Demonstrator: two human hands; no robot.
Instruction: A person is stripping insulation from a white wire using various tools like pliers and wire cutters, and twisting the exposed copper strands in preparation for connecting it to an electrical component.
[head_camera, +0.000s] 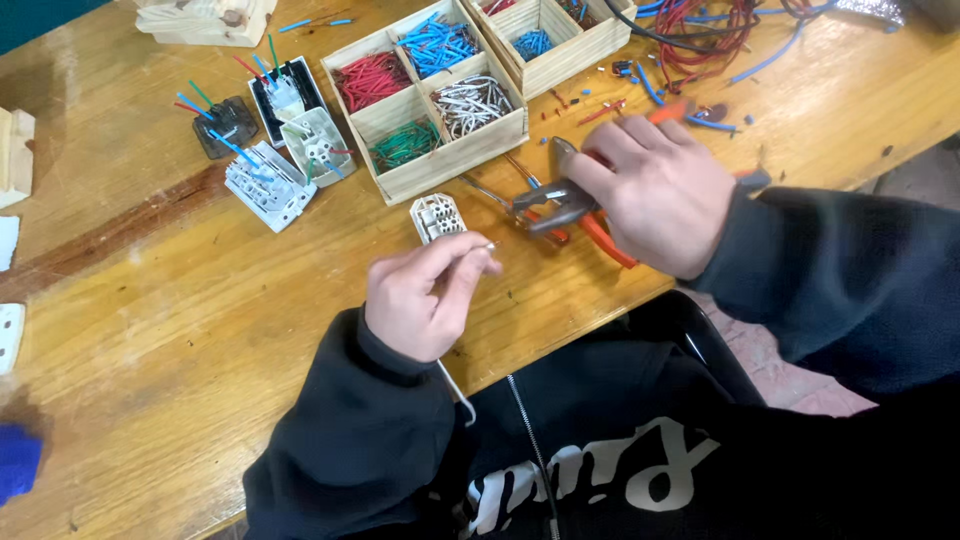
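Observation:
My left hand (425, 292) pinches a short white wire (482, 246) between thumb and fingers, its bare end pointing right. Just above it, a small white switch module (436, 216) lies on the wooden table (180, 330). My right hand (655, 190) rests over a pair of orange-handled pliers (560, 200) and grips them, the metal jaws pointing left toward the wire tip. A second plier-like tool with orange handles (610, 242) lies under that hand.
A wooden divided tray (428, 92) holds red, blue, white and green wire pieces; a second tray (550, 35) stands behind it. Several white and black switch modules (270, 150) with wires lie left. Tangled red, blue and black cables (700, 30) sit at the back right.

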